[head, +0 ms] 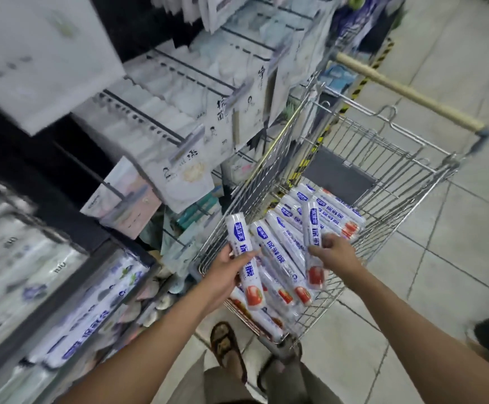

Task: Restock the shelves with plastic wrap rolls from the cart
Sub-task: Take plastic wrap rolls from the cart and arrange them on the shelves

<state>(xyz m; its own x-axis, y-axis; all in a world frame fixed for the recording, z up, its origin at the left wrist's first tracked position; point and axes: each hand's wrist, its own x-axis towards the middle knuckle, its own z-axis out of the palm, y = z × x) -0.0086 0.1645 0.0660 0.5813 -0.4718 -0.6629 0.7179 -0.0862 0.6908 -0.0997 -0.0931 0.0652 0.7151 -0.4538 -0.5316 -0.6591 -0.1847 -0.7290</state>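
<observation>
I hold one white plastic wrap roll (237, 231) in my left hand (228, 272), fingers and thumb wrapped round its middle, just above the near left corner of the silver wire shopping cart (406, 170). My right hand (336, 252) pinches a second roll of the same kind (313, 223) at mid-length, upright over the near half of the cart. That makes two rolls lifted, one per hand.

Each roll carries the blue characters 保鲜膜 down its length, a small blue badge near the top that I cannot read, and a red picture at the lower end.

Below my hands, on the cart's floor, lies a loose pile of matching rolls (276, 252). They overlap too much for an exact count, but there are clearly more than eight. A dark grey flap (339, 176) rests against the far end of the cart, and a pale wooden handle bar (406, 91) crosses beyond it.

Left of the cart, a low shelf bin with a clear front (48, 301) holds more white rolls with blue print (97, 304), blurred and uncountable. Above it, white packets (187, 176) hang on peg hooks in several rows, their print too smeared to read.

The cart stands on pale grey floor tiles (456, 243), and my brown sandal (225, 345) sits just short of its near end.
</observation>
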